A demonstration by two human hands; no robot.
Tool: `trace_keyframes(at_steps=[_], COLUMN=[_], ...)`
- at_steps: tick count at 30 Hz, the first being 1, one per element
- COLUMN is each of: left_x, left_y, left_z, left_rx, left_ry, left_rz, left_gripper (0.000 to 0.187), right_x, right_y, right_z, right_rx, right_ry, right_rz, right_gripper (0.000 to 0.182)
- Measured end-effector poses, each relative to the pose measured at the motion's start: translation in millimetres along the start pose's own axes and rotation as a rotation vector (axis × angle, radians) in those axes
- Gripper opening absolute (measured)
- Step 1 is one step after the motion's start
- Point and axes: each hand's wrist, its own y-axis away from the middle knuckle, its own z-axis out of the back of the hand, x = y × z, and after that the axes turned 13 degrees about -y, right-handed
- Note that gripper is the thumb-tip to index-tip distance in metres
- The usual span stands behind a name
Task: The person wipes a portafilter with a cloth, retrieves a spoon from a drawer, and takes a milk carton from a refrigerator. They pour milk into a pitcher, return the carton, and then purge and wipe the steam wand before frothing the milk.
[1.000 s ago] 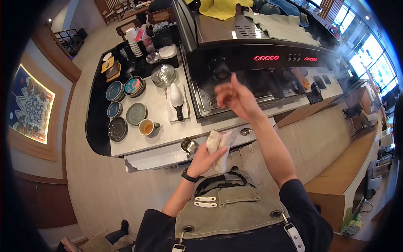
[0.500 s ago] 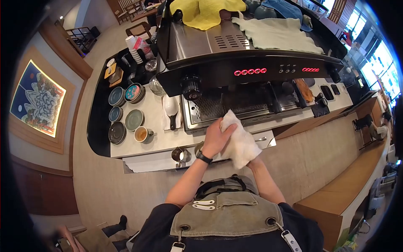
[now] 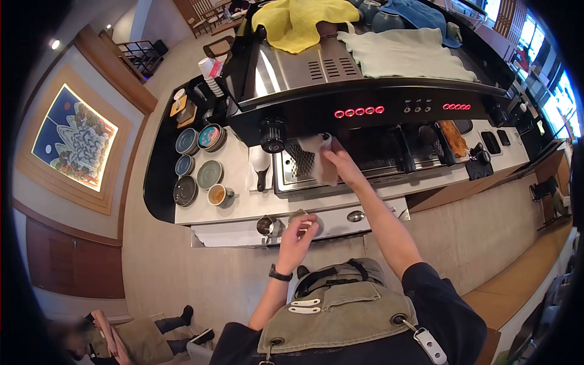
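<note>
My right hand (image 3: 342, 167) reaches out to the espresso machine (image 3: 261, 109), closed on a white cloth (image 3: 322, 173). The cloth is blurred and overlaps the left end of the drip tray (image 3: 292, 170). My left hand (image 3: 295, 243) is lower down, with loosely bent fingers apart and nothing visibly held. Its fingertips overlap a round metal pitcher (image 3: 298, 214) on the lower ledge, partly hidden by the hand. Just left of it stands another metal pitcher (image 3: 265, 225).
Left on the counter are a cup of brown liquid (image 3: 216, 194), stacked saucers (image 3: 210, 174) and a white scoop with a black handle (image 3: 260, 161). Yellow (image 3: 292, 24) and pale green cloths (image 3: 401, 52) lie atop the machine. Another person (image 3: 131, 340) is at lower left.
My left hand has let go of the white cloth and dropped down toward the pitcher. My right hand has carried the cloth forward to the drip tray. The view has shifted slightly.
</note>
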Motion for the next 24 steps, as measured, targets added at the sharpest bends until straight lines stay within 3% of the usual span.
trace_keyframes(at_steps=[3,6,9,15,18,20,24], left_x=[10.2,14.7,25.7,59.3,58.4,60.5,60.3], left_y=[19.4,32.5,42.1,51.9,49.4,55.5,43.2], left_z=[4.8,11.3,18.0,30.2,38.2,43.8,53.6], left_rx=[0.029,0.036,0.050,0.146,0.132,0.138,0.157], left_ry=[-0.002,0.029,0.054,0.061,0.005,-0.030,-0.009], left_rz=[0.034,0.060,0.079,0.106,0.092,0.077,0.064], left_gripper=[0.028,0.027,0.026,0.026,0.028,0.028,0.029], right_x=[-12.1,0.2,27.1,6.3,-34.5,-37.7,6.8], right_y=[2.8,36.1,51.2,76.2,107.9,112.0,63.1], right_z=[-1.5,-50.6,-89.9,-124.1,-116.8,-104.7,-116.8], right_rx=[-0.009,-0.023,-0.078,-0.142,-0.220,-0.129,-0.066], right_ry=[0.104,-0.204,-0.070,0.266,0.105,-0.048,-0.070], right_rz=[-0.002,-0.035,-0.097,-0.065,-0.054,-0.155,-0.061], right_gripper=[0.035,0.037,0.040,0.046,0.043,0.042,0.038])
